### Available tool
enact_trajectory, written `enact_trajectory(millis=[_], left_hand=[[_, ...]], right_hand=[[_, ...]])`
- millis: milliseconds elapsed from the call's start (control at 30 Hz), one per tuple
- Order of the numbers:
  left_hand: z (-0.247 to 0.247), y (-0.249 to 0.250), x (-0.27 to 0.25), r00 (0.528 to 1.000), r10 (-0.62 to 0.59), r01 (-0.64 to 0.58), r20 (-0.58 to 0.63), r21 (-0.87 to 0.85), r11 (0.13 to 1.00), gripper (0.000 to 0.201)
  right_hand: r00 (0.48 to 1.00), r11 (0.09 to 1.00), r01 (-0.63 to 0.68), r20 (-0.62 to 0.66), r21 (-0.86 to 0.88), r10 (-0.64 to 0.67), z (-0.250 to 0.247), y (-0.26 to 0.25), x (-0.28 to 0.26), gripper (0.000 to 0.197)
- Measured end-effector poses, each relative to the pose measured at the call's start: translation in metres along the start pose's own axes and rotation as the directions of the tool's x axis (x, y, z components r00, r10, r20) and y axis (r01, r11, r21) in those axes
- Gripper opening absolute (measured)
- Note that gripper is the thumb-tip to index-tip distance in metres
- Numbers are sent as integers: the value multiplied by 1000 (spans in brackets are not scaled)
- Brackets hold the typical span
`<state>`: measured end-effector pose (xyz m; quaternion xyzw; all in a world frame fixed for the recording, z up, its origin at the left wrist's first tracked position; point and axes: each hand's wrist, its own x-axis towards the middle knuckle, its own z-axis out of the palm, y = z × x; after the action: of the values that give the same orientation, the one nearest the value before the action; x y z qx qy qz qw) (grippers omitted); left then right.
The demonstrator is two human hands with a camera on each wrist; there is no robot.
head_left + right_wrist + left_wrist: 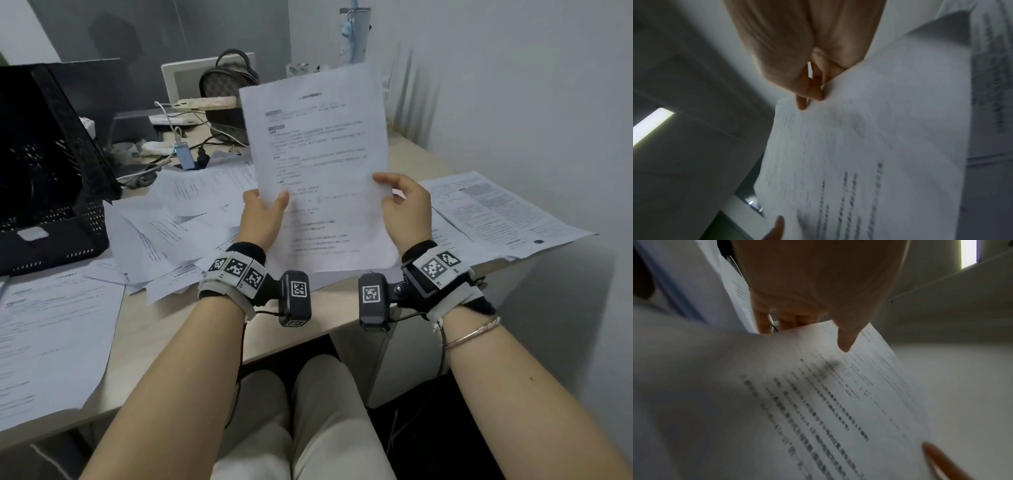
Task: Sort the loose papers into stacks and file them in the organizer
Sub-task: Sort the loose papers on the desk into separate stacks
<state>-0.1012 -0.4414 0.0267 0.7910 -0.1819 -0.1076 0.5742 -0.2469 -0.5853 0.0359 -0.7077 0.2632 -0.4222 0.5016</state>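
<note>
The desk (pixel 407 161) carries a black mesh organizer (pixel 51 178) at nine o'clock and loose papers (pixel 178 219) spread toward three. Raised above its near edge, a printed sheet (pixel 318 164) is pinched by the left hand (pixel 262 219) and right hand (pixel 407 212).
</note>
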Motion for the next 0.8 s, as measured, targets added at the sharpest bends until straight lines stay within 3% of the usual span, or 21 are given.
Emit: enact_trajectory(millis=[167,367,500,800], left_hand=[[5,2,-22,981,189,-189,-53,12,982,27],[-3,8,-44,921,334,-332,-203,41,942,18],[-16,4,-49,911,332,-333,-246,36,942,15],[-76,-17,-43,923,213,-235,-320,-30,972,19]], right_hand=[[995,993,-77,-75,-91,70,-9,13,-1,49],[986,982,-167,-42,-93,164,0,16,-12,42],[975,969,-204,63,-139,214,12,10,-21,43],[954,951,-264,102,-160,282,64,-5,-36,45]])
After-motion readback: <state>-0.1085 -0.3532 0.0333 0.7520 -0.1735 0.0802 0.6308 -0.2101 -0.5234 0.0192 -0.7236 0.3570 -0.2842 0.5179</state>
